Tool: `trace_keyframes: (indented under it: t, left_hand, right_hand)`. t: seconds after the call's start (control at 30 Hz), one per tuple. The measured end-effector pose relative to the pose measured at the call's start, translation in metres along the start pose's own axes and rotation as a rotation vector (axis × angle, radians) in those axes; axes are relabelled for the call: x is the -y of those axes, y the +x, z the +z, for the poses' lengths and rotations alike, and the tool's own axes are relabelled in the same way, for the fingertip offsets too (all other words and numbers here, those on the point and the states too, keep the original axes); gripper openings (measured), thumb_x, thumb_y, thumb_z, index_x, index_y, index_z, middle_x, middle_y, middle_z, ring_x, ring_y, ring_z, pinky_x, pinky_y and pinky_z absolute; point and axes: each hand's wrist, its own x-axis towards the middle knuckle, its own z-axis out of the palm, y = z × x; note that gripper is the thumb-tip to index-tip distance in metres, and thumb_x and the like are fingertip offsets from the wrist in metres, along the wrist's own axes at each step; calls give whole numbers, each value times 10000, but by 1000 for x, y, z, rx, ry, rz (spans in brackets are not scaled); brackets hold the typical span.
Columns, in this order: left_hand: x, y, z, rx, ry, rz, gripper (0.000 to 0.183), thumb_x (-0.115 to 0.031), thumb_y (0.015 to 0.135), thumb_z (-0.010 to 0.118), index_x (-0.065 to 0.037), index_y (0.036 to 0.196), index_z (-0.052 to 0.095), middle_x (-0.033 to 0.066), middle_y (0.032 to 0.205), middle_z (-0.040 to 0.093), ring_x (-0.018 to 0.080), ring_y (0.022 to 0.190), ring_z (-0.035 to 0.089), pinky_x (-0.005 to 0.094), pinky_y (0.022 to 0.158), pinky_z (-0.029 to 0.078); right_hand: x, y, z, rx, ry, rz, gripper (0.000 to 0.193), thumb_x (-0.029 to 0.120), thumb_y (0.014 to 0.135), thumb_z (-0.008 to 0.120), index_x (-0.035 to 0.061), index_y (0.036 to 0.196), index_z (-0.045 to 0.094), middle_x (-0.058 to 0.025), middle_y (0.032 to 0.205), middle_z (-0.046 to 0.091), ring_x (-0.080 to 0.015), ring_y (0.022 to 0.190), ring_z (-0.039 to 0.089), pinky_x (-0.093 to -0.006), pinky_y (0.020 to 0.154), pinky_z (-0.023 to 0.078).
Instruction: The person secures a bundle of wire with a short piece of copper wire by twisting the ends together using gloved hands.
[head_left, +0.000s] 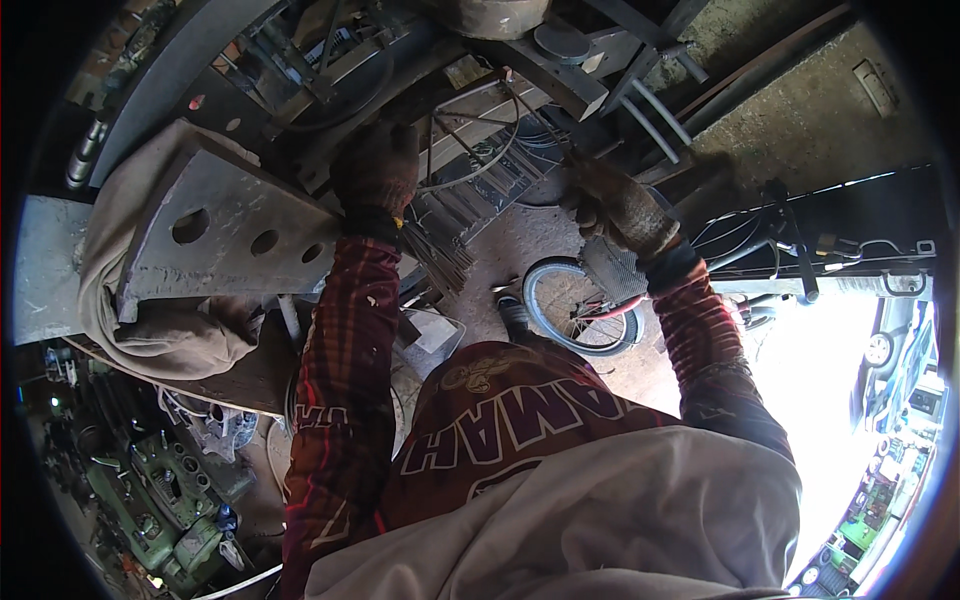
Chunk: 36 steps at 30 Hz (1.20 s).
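My left hand (pixel 378 168) wears a dark work glove and is closed, with its back toward me. It is beside a wire frame with a ring (pixel 472 182); what it grips is hidden in shadow. My right hand (pixel 628 212), in a worn glove, is held out across from it with fingers curled; what they hold cannot be made out. Between and below the hands lies a bundle of thin metal rods (pixel 438 245). A thick metal plate with several round holes (pixel 225 235) stands left of my left forearm, with a tan cloth (pixel 165 345) around it.
A bicycle wheel (pixel 530 305) is on the floor ahead of my body. Steel beams (pixel 565 85) and bars crowd the far side. A large metal sheet (pixel 800 110) is at far right. Green machinery (pixel 150 505) is at lower left. Bright daylight enters at right.
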Motion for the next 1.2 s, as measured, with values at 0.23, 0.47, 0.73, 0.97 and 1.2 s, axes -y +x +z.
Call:
trace_keyframes:
  t: [0.23,0.47,0.73,0.97,1.2]
  left_hand:
    - [-28,2,-22,172,15,-209,395,-474,945,534,-143,1077,703,155,1055,712,378,989,673,479,849,527]
    - [-20,-2,-12,151,-10,-181,424,-484,949,529,-141,1123,707,162,1067,711,384,996,671,476,874,520]
    - [-10,0,-8,51,-54,-151,358,-438,925,560,-135,995,738,135,963,730,361,895,696,453,806,547]
    - [-19,-4,-10,45,-77,-113,363,-443,932,576,-139,1062,725,141,987,726,352,923,695,449,814,543]
    - [-25,-2,-17,78,-96,-80,375,-449,938,589,-132,1092,715,140,1014,724,350,940,691,446,820,540]
  right_hand:
    - [-60,10,62,-224,437,-22,437,500,983,571,104,1165,614,-39,745,588,-139,554,520,-305,462,437]
    - [-54,25,133,-308,242,-169,261,322,1037,492,137,1205,571,13,634,452,-145,453,410,-327,410,347]
    - [-22,32,51,-113,-706,-353,306,45,928,580,110,1227,581,-11,694,529,-146,539,533,-309,484,459]
    - [-22,40,68,-183,-120,-198,306,262,981,620,109,1241,567,-22,811,577,-164,623,564,-322,578,508]
    - [-53,79,150,-455,795,-216,445,523,984,594,135,1200,568,-37,931,575,-167,755,579,-345,653,503]
